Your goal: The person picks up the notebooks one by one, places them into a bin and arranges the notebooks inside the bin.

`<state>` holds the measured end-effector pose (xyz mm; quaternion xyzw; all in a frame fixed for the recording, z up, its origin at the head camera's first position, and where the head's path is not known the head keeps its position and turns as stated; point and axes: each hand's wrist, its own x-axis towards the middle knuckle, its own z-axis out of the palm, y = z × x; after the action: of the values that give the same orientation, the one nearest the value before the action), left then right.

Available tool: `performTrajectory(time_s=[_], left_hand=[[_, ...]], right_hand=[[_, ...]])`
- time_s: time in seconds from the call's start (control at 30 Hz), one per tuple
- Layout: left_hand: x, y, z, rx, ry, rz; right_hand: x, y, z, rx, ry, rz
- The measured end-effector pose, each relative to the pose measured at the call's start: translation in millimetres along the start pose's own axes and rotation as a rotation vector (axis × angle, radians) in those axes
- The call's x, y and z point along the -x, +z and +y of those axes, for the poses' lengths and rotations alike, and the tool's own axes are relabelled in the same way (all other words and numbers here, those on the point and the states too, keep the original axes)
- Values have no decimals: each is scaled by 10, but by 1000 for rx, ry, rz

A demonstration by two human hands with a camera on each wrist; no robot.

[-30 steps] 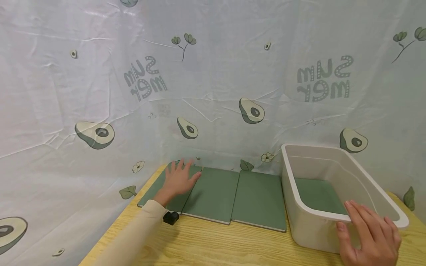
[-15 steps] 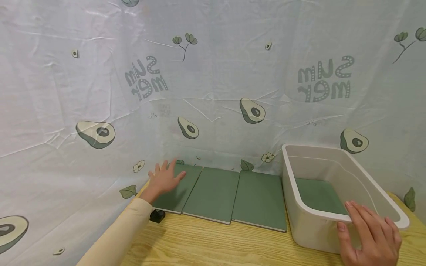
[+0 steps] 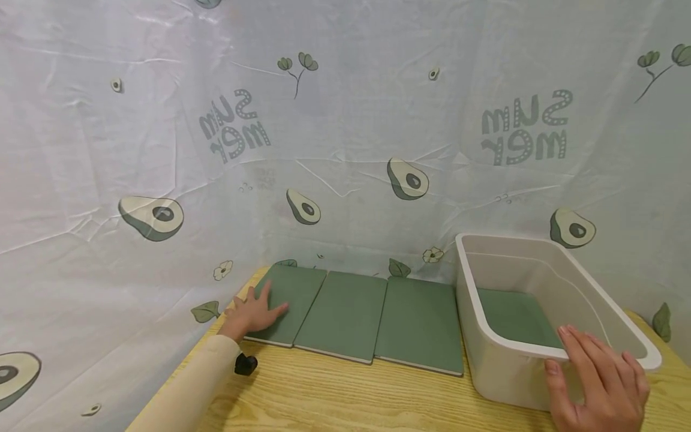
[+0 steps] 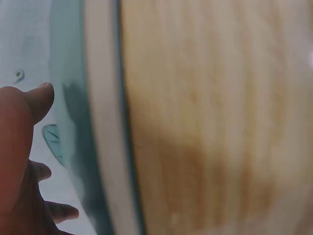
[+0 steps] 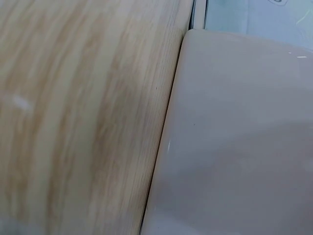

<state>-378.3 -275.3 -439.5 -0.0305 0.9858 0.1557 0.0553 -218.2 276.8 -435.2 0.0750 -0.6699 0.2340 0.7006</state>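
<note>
Three green notebooks lie side by side on the wooden table: a left one [image 3: 297,294], a middle one [image 3: 342,315] and a right one [image 3: 421,324]. My left hand [image 3: 251,315], fingers spread, is at the left notebook's near left part. The left wrist view shows the thumb and fingertips of that hand beside a notebook's pale page edge [image 4: 105,112]. My right hand [image 3: 601,381] rests on the near rim of a light grey bin [image 3: 518,346], fingers extended over the rim and thumb outside. Inside the bin lies a flat green notebook [image 3: 515,315].
The wooden table [image 3: 335,396] runs in front of the notebooks. A printed curtain [image 3: 345,120] hangs behind and along the left side. A black wrist-camera piece [image 3: 245,363] sits below the left sleeve. The bin stands close beside the right notebook.
My left hand has moved left and nearer, from over the middle of the left notebook to its near left part. The right hand, bin and notebooks stay put.
</note>
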Motion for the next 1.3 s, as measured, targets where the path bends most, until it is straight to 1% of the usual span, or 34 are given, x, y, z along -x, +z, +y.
performTrajectory(time_s=[0.07,0.13,0.33,0.53,0.6,0.7,0.77,0.87,0.93,1.1,1.17,1.2,1.3], left_hand=[[53,-7,-11,15,-8,-9],[77,6,-40,26,-9,-10],[64,64,-103,44,-6,22],[13,83,-128,34,12,37],[-13,85,-133,27,15,52],[-40,79,-116,39,-7,74],[-49,53,-97,53,-37,86],[-78,-10,-103,98,-80,102],[-104,-55,-135,159,-99,105],[-129,-198,-253,405,-107,79],[-131,-267,-306,479,-110,65],[-130,-297,-329,506,-109,54],[-137,-377,-382,528,-96,22]], right_hand=[[-3,7,-5,-1,-3,7],[-8,13,-11,-3,-6,18],[-19,32,-26,-8,-7,38],[-17,0,-5,-4,0,-6],[-12,-6,4,2,2,-20],[-4,-11,15,6,2,-27],[2,-18,18,10,3,-32],[10,-23,21,12,7,-36],[13,-25,23,15,11,-38],[36,-59,28,26,37,-78],[48,-73,28,34,46,-94],[52,-76,28,37,48,-98],[56,-72,27,41,49,-96]])
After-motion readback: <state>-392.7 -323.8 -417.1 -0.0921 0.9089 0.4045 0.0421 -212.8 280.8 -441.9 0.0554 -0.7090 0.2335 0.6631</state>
